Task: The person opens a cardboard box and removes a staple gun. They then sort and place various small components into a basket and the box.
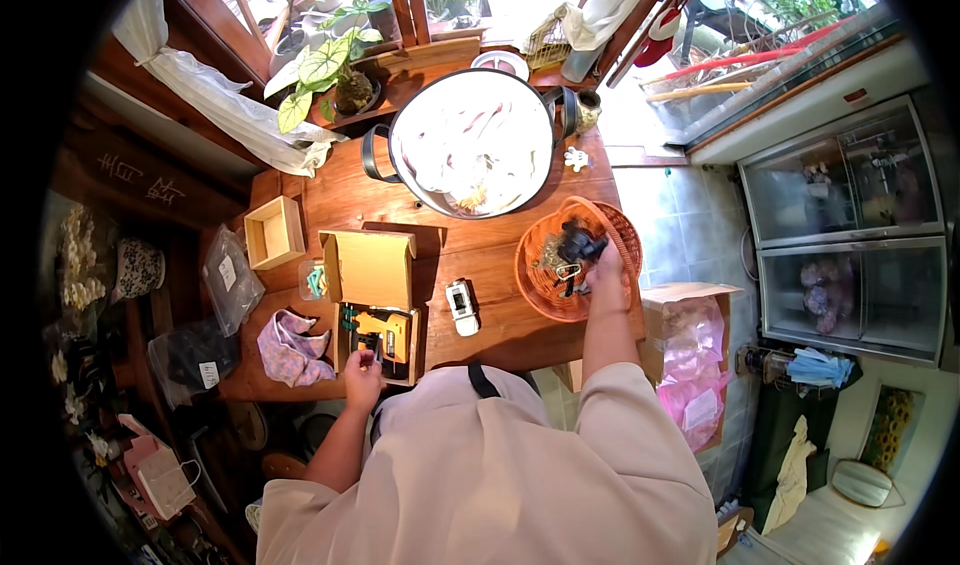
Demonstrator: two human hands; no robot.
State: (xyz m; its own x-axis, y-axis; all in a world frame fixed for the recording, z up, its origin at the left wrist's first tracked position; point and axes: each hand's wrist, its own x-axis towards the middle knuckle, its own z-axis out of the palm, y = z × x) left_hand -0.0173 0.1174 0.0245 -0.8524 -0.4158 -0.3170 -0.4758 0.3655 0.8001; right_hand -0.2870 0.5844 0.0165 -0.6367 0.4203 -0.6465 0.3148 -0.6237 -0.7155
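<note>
At the right of the table, my right hand reaches into an orange wicker basket and grips a black object, whose kind I cannot make out. Below it in the basket lie a metal-framed clip and other small items, partly hidden. My left hand is at the near edge of an open cardboard box, fingers bent close together. Whether they pinch a small dark piece there is unclear. Inside that box lies a yellow and black tool with dark green parts beside it. A white toy car stands between box and basket.
A large two-handled pot with pale contents stands at the back. Left of the box are a wooden tray, a small plastic tub, patterned cloth and plastic bags. A carton with pink plastic stands right of the table.
</note>
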